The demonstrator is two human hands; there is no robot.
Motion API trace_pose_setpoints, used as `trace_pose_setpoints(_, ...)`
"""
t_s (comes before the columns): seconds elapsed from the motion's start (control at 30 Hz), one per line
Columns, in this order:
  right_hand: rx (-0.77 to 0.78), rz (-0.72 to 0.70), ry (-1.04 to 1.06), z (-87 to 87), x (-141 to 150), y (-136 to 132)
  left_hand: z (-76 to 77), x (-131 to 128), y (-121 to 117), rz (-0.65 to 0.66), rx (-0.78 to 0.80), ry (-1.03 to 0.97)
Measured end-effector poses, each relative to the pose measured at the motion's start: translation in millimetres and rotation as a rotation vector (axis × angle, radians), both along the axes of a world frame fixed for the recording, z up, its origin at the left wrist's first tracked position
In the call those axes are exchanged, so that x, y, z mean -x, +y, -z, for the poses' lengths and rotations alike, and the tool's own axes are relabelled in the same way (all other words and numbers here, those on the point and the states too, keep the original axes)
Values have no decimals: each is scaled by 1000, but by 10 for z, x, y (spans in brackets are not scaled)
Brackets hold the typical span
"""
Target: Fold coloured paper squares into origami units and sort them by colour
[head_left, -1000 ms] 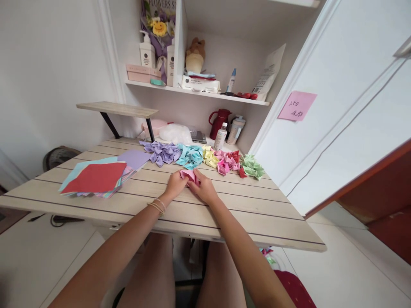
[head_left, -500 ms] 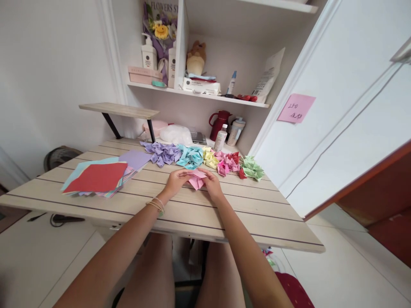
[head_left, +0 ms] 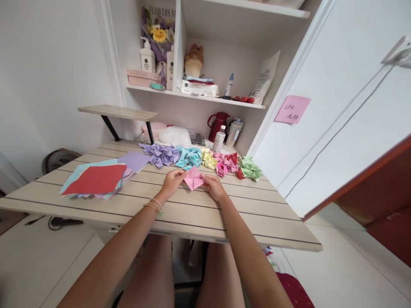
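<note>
A pink sheet of origami paper (head_left: 194,179), folded and creased, is stretched between my two hands above the desk. My left hand (head_left: 174,182) pinches its left corner between thumb and fingers. On the opposite side, my right hand (head_left: 213,186) grips the right corner. Just beyond them lies a row of folded paper pieces: purple ones (head_left: 161,154), blue ones (head_left: 189,157), yellow ones (head_left: 208,158), pink ones (head_left: 225,163) and green ones (head_left: 250,168), with a few red among them. A stack of loose coloured paper (head_left: 96,179), red on top, rests to the left.
Behind the paper pieces stand a clear bottle (head_left: 219,139), a dark red jug (head_left: 218,126) and a pale tumbler (head_left: 234,132). A small raised shelf (head_left: 118,112) overhangs the desk's back left. A pink note (head_left: 293,109) is stuck on the right wall.
The pink paper, bunched up between my fingers before, is now opened out flatter. My hands have moved apart to its two side corners.
</note>
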State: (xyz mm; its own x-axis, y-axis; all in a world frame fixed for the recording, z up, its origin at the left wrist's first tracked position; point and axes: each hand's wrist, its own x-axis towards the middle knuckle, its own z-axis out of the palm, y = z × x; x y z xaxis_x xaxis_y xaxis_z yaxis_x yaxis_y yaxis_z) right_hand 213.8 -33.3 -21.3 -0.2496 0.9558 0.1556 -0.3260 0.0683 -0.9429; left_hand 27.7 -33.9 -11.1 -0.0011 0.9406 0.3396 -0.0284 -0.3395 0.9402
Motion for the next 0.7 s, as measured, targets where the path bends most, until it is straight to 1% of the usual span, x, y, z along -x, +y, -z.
trace_pose_setpoints(0.1, 6, 46, -45, 15, -4, 19, 44, 11, 44, -60, 36, -61)
trace_pose_setpoints(0.17, 2, 92, -71, 29, -13, 36, 67, 18, 64, -70, 58, -82)
trace_pose_setpoints(0.27, -16, 134, -70, 41, -23, 47, 85, 22, 72, -22, 79, -71)
trace_pose_setpoints(0.37, 0, 97, -70, 43, -23, 40, 81, 22, 68, 5, 71, -53)
trace_pose_setpoints(0.47, 39, 60, -93, 47, -17, 34, 66, 19, 59, -13, 53, -51)
trace_pose_setpoints(0.57, 18, 120, -94, 48, -17, 42, 57, 6, 38, 1, 70, -50)
trace_pose_setpoints(0.7, -70, 195, -83, 36, -21, 50, 64, -13, 15, 37, 84, -57)
